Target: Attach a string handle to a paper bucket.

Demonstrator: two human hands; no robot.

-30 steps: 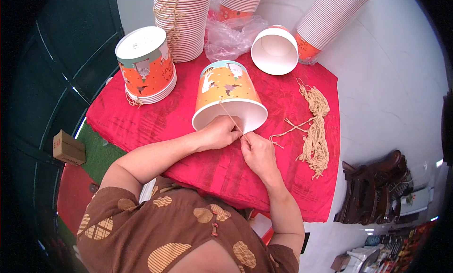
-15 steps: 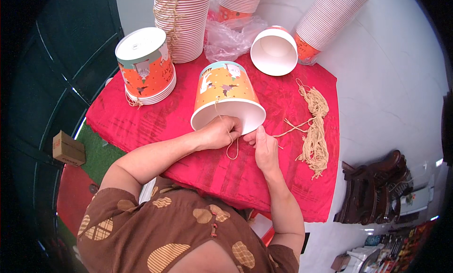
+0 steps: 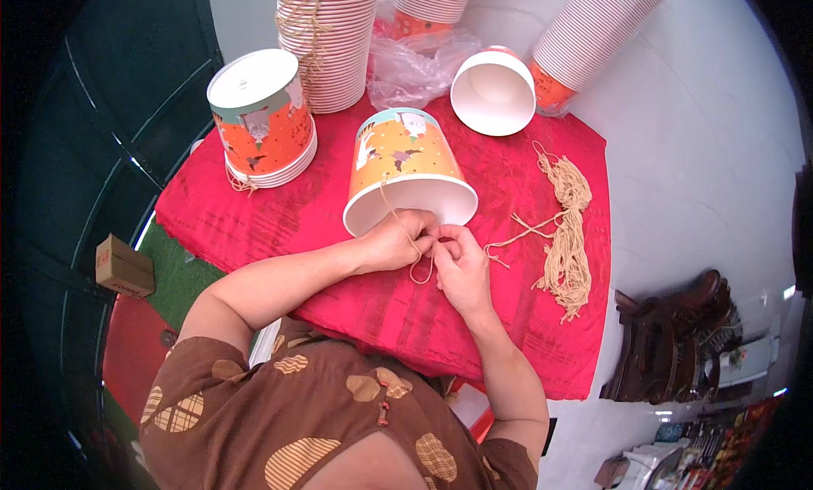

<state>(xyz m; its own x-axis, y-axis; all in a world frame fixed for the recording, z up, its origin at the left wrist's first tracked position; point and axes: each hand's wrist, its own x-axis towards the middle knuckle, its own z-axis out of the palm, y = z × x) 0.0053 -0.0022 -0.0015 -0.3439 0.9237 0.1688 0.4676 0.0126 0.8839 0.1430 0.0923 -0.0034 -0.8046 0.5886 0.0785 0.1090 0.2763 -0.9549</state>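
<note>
head view: orange paper bucket [image 3: 405,168] lies on its side at frame centre on the red cloth [image 3: 271,227], open mouth toward the person. left hand [image 3: 396,243] and right hand [image 3: 461,265] meet just below the rim, fingers pressed together, pinching a tan string [image 3: 421,265] that runs over the bucket wall; a small loop hangs, knot judged unfinished. string bundle [image 3: 566,236] at right, bucket stacks [image 3: 330,41] along the top: much seemingly left.

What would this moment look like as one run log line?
left hand: holds string at paper bucket rim | right hand: pinches string loop | spare string bundle at right on red cloth
</note>
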